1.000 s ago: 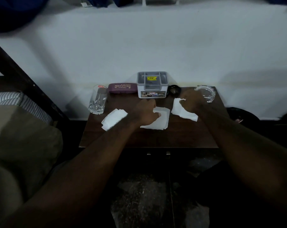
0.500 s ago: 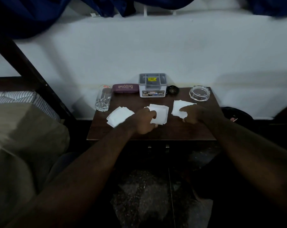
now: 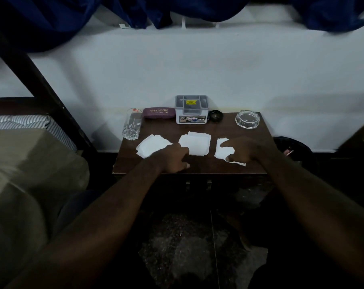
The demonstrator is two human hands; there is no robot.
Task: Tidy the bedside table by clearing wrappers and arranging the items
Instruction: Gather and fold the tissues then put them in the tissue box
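Three white paper wrappers lie in a row on the dark wooden bedside table (image 3: 197,167): a left wrapper (image 3: 149,144), a middle wrapper (image 3: 197,142) and a right wrapper (image 3: 222,152). My left hand (image 3: 173,158) lies between the left and middle wrappers, covering the left one's corner, its fingertips at the middle one's left edge. My right hand (image 3: 246,150) rests on the right wrapper, forefinger stretched over its top and thumb on its lower edge. The wrappers lie flat.
Along the back edge stand a drinking glass (image 3: 132,127), a purple spectacle case (image 3: 159,112), a grey organiser box (image 3: 191,109), a small black object (image 3: 216,116) and a glass ashtray (image 3: 247,119). A bed (image 3: 30,163) is at the left, a dark bin (image 3: 291,147) at the right.
The view has tilted up and pulled back from the table. Both hands have drawn back towards the front edge while staying at the middle and right wrappers.
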